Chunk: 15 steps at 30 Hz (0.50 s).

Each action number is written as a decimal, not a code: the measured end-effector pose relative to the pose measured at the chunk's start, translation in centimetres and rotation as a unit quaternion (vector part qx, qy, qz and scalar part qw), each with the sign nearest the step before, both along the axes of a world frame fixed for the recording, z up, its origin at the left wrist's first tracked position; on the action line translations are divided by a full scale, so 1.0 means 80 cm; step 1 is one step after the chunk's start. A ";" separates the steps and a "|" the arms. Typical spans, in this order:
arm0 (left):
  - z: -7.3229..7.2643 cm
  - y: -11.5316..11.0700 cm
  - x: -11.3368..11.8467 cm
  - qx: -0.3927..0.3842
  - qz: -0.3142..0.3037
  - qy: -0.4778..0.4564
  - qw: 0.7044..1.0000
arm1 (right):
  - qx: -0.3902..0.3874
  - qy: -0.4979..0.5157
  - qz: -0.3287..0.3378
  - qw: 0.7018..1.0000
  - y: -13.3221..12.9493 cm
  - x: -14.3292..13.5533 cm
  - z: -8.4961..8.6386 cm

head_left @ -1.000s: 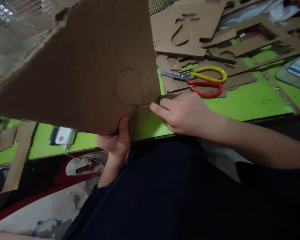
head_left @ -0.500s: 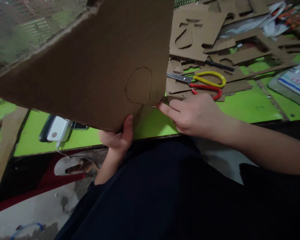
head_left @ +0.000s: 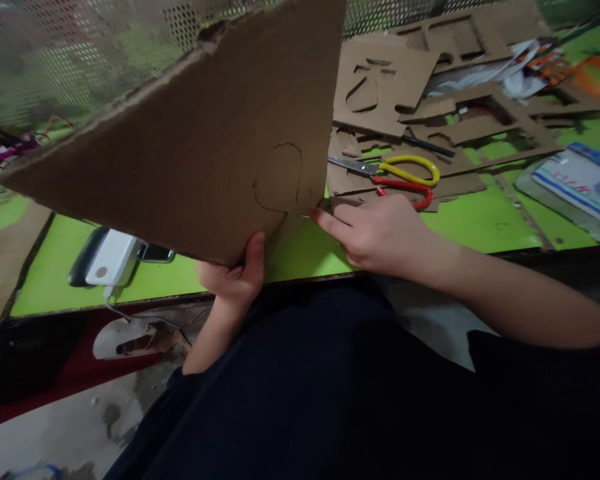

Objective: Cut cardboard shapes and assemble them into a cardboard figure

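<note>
A large brown cardboard sheet (head_left: 195, 147) stands tilted over the green table, with a rounded outline (head_left: 279, 177) drawn on its face. My left hand (head_left: 235, 270) grips its lower edge, thumb on the near face. At the sheet's lower right corner, beside the outline, is my right hand (head_left: 375, 233), its fingers closed. A thin, pale tip shows by the right fingertips, too small to name; the rest of what they pinch is hidden. Scissors (head_left: 380, 170) with one yellow and one red handle lie just beyond my right hand.
Cut-out cardboard pieces (head_left: 385, 87) are piled at the back right, with a dark pen-like stick (head_left: 430, 145) among them. A clear plastic packet (head_left: 575, 187) lies at the right. A white charger (head_left: 113, 257) with a cable sits at the left. Perforated mesh (head_left: 130, 40) stands behind.
The view has shifted slightly, so the table things sit a little lower and further left. Both hands keep their places at the cardboard sheet, with hardly any movement.
</note>
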<state>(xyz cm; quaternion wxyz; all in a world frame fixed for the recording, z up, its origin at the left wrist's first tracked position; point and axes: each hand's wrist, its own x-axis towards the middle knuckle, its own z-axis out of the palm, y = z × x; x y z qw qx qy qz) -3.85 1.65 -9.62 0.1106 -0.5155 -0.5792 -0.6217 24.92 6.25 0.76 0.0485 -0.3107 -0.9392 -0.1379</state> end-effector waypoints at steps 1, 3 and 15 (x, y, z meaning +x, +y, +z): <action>-0.001 0.001 -0.002 0.006 -0.003 0.003 1.000 | -0.003 0.000 -0.001 1.000 -0.001 0.001 0.000; -0.003 0.002 -0.009 0.011 -0.013 0.017 1.000 | -0.014 0.000 -0.008 1.000 -0.001 -0.001 -0.001; 0.005 0.000 0.010 -0.022 0.010 -0.030 0.999 | -0.061 -0.005 -0.026 0.998 0.003 -0.004 0.004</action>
